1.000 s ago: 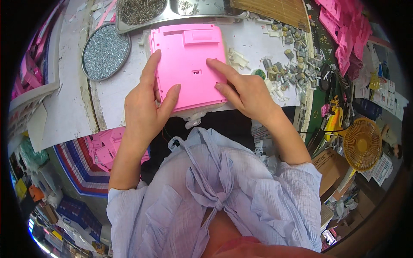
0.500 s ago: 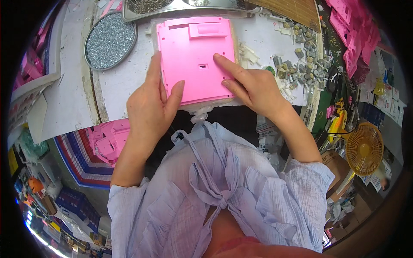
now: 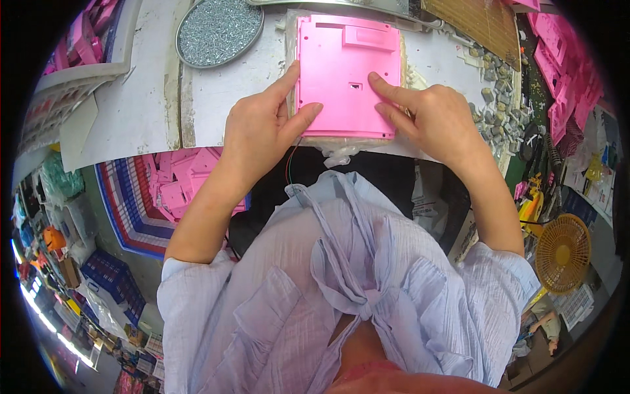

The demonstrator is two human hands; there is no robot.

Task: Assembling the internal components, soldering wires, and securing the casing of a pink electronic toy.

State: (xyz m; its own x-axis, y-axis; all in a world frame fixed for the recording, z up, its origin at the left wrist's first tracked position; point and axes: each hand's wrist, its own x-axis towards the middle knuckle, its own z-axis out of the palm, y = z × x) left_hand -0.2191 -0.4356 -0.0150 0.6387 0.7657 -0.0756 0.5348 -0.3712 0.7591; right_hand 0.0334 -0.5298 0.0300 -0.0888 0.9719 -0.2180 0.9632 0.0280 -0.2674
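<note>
A flat pink plastic panel (image 3: 344,108) with a raised block near its far edge and a small rectangular slot lies on a plastic-wrapped pad (image 3: 338,152). My left hand (image 3: 262,128) grips its left edge, thumb on the top face and fingers along the side. On the right part of the panel, my right hand (image 3: 436,118) presses with index finger and thumb; its other fingers are folded out of sight. Thin wires (image 3: 289,164) hang from near the panel's lower left corner.
A round tray of small screws (image 3: 220,33) stands at the far left. Small metal motors (image 3: 502,111) and white parts are scattered at right. Below the white table (image 3: 141,111), a striped basket (image 3: 125,217) holds pink pieces. A yellow fan (image 3: 563,253) is at right.
The whole view has shifted, so the panel, hands and table appear further right and higher. My hands keep nearly the same hold on the panel. The thin wires now show more plainly.
</note>
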